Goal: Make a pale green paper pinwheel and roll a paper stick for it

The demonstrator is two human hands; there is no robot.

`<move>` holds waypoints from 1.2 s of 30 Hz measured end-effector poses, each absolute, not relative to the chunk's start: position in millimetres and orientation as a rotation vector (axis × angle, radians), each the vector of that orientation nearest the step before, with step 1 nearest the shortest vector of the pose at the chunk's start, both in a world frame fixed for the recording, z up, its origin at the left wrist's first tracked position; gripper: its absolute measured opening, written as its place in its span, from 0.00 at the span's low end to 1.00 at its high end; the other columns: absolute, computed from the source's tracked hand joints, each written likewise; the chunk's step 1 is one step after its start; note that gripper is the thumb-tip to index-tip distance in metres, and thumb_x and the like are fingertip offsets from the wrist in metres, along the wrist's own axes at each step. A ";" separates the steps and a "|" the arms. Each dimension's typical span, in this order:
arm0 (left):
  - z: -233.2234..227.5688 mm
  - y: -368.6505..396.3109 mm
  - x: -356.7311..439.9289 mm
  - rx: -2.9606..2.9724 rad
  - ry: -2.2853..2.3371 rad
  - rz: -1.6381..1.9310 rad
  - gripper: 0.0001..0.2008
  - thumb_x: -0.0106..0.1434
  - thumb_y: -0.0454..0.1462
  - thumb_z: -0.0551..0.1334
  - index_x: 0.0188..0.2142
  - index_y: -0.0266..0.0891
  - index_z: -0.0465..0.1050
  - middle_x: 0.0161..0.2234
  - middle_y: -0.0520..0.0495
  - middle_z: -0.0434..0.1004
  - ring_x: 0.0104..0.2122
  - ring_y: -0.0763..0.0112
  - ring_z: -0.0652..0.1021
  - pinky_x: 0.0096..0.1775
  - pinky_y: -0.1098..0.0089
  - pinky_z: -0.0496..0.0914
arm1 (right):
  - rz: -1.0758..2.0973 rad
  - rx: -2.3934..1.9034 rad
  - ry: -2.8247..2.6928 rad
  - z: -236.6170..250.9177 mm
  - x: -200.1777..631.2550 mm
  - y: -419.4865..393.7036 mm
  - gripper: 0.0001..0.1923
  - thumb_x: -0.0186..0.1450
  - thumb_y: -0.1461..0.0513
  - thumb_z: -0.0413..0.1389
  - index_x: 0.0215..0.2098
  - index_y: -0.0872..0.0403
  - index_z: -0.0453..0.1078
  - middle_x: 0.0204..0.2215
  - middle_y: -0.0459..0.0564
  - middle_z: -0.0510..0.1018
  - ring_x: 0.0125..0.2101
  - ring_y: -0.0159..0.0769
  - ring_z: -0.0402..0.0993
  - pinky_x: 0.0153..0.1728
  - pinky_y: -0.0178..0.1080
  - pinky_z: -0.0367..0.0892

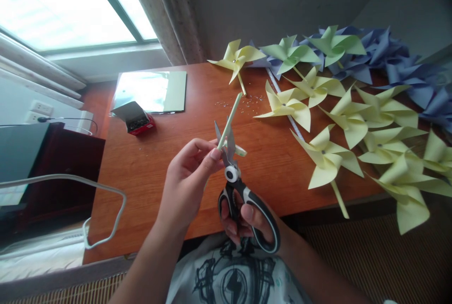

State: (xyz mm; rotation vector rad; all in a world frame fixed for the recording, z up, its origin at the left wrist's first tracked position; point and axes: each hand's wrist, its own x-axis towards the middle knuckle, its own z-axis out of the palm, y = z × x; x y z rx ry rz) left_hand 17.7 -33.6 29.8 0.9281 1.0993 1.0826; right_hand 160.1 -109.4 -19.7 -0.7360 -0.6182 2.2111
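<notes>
The right hand [243, 221] is partly hidden behind the black scissors [235, 186], its fingers closed through the handles. The scissor blades are open around a thin green stick [230, 120]. The left hand [192, 172] pinches that stick just beside the blades, above the brown table [158, 162]. Paper pinwheels [353, 115] lie to the right, some cut off at the edge.

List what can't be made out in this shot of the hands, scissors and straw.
Head view only:
- Right hand: mostly hidden behind the scissors handles.
- Straw: its lower end is hidden behind the left hand; whether the blades have cut through it cannot be told.
- Small box: contents too small and dark to identify.
- Blue pinwheels: cut off by the right edge.
</notes>
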 end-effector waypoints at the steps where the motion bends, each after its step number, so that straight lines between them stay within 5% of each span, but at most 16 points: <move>1: 29.1 -34.0 18.3 0.903 1.094 1.085 0.06 0.65 0.38 0.68 0.34 0.39 0.75 0.41 0.46 0.84 0.40 0.68 0.83 0.41 0.73 0.76 | 2.196 -0.768 -0.637 -17.7 160.5 -109.0 0.30 0.59 0.36 0.60 0.37 0.53 0.67 0.25 0.42 0.67 0.22 0.28 0.63 0.22 0.34 0.52; 17: 27.1 -34.4 23.0 0.762 1.127 1.124 0.08 0.64 0.38 0.69 0.33 0.37 0.73 0.41 0.44 0.84 0.39 0.67 0.83 0.39 0.74 0.75 | 2.108 -0.741 -0.667 -23.4 157.3 -114.0 0.25 0.66 0.41 0.57 0.37 0.54 0.67 0.25 0.43 0.67 0.22 0.26 0.64 0.23 0.32 0.55; 36: 28.4 -35.3 23.2 0.724 1.109 1.152 0.08 0.63 0.37 0.69 0.33 0.37 0.72 0.33 0.50 0.80 0.34 0.74 0.81 0.37 0.78 0.74 | 2.088 -0.805 -0.600 -21.2 155.8 -111.2 0.25 0.61 0.42 0.63 0.33 0.53 0.65 0.20 0.38 0.62 0.17 0.23 0.56 0.18 0.28 0.53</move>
